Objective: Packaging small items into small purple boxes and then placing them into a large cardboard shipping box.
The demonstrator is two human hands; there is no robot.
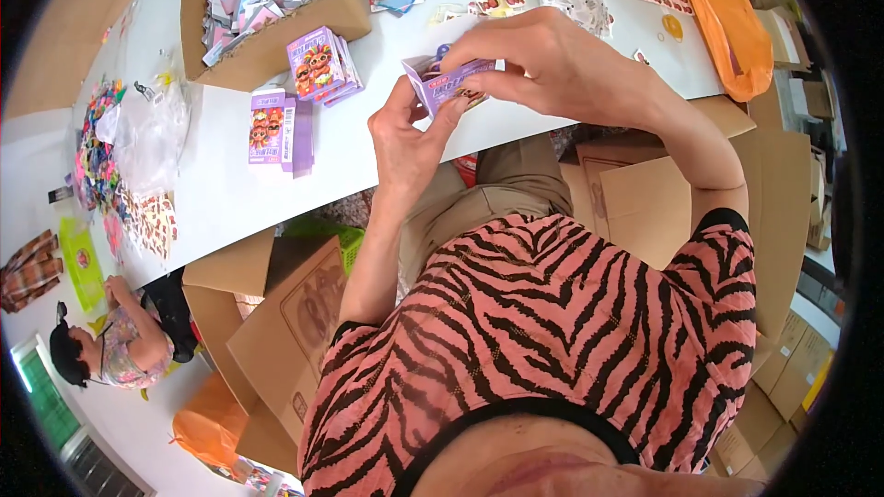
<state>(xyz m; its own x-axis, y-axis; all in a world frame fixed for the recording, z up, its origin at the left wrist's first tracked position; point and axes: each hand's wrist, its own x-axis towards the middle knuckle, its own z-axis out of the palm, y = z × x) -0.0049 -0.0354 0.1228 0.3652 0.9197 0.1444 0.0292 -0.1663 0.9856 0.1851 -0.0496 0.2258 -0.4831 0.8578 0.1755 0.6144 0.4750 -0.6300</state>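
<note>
Pinching an open purple carton (448,85) between left hand (402,143) thumb and fingers, near the edge of the white table (341,147); curling right hand (552,64) fingers at its mouth (pinching contents? cannot tell). Apparently filling; next calls for steady walls, then folding flaps.

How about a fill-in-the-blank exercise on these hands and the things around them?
1. The left hand holds a small printed paperboard box, mainly ____ in colour, with the right hand over it.
2. The crumpled, glossy plastic bag at the right end of the white table is ____.
3. The open carton heaped with flat pieces, toward the table's far left, is made of brown ____.
4. The pink short-sleeved top has zebra-like stripes in ____.

Missing words: purple; orange; cardboard; black.
</note>
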